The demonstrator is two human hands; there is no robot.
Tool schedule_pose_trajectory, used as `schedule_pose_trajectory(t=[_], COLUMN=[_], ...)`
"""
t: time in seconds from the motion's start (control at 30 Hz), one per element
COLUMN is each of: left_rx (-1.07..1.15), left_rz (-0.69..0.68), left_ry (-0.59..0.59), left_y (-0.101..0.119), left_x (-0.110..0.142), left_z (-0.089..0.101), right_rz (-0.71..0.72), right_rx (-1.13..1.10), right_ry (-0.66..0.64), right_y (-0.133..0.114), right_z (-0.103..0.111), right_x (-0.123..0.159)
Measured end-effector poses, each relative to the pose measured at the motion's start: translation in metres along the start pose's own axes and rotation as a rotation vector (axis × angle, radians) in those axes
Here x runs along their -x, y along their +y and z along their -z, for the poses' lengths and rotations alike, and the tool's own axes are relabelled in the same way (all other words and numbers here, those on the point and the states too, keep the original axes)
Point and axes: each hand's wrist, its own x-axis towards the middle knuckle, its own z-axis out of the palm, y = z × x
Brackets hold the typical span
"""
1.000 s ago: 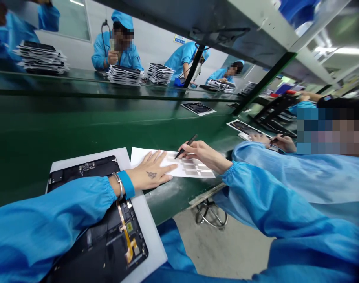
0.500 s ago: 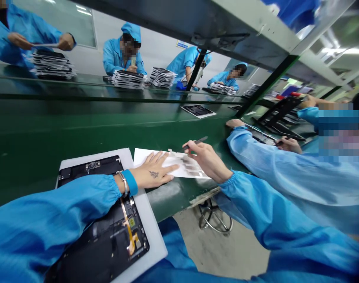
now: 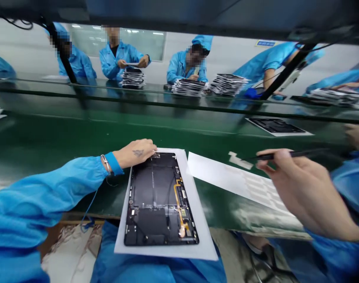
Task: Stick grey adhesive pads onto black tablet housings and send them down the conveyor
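Note:
An opened black tablet chassis (image 3: 160, 200) lies on a white foam pad (image 3: 197, 220) at the near edge of the green belt (image 3: 79, 129). My left hand (image 3: 135, 153) rests on the pad's far left corner with its fingers curled down against it. My right hand (image 3: 303, 184) is closed on black tweezers (image 3: 285, 154). A small pale sticker (image 3: 240, 160) hangs at the tweezers' tip, above the belt. Below it lies a white sticker sheet (image 3: 235, 181) to the right of the pad.
Another tablet on a white pad (image 3: 278, 126) lies further along the belt. Across the belt, several people in blue coats work at stacks of trays (image 3: 188, 87). A dark shelf (image 3: 179, 15) runs overhead. A co-worker's blue sleeve (image 3: 353, 173) is at the right edge.
My view turned left. My left hand left the sticker sheet and went to the foam pad's far corner. My right hand lifted the tweezers off the sheet with a sticker on the tip.

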Motion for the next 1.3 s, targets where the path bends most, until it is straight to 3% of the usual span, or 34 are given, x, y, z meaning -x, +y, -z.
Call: schedule_pose_trajectory(t=[0.23,0.37,0.53,0.77,1.3], left_rx=[0.019,0.087,0.210,0.212,0.221], left_rz=[-0.061,-0.169,-0.180,-0.150,-0.168], left_ry=[0.065,0.128,0.154,0.118,0.135], left_y=[0.002,0.001,0.004,0.011,0.012], left_x=[0.014,0.018,0.021,0.022,0.022], left_z=[-0.027,-0.031,-0.032,-0.027,-0.025], right_rz=[0.081,0.003,-0.138,-0.226,-0.175], right_rx=[0.149,0.151,0.118,0.137,0.212], right_ry=[-0.454,-0.551,-0.594,-0.605,-0.629], right_y=[0.024,0.045,0.062,0.062,0.061], right_z=[-0.102,-0.133,-0.137,-0.136,-0.135], right_x=[-0.004,-0.020,-0.027,-0.024,-0.024])
